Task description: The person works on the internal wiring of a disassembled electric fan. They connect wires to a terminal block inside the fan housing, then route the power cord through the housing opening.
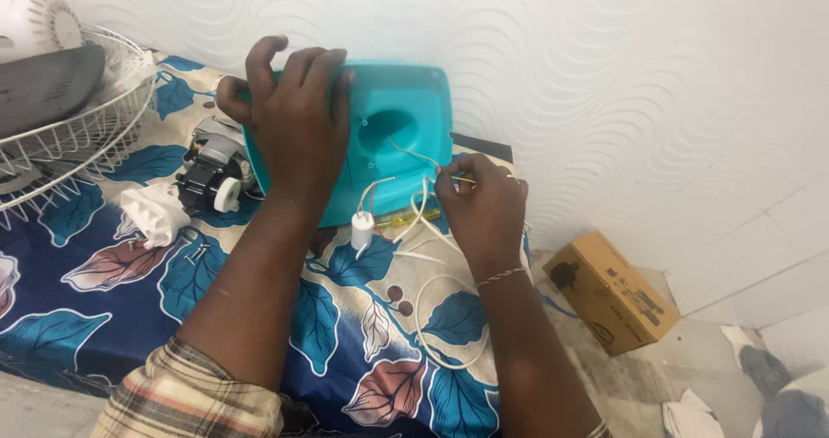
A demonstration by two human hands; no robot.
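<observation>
Teal base on leaf-print cloth (white textured wall behind).

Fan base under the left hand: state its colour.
Teal, a plain plastic fan base, gripped by the left hand; seen in the head view.

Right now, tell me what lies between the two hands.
Head view: bare teal housing with its round hole, between left hand and right hand.
</observation>
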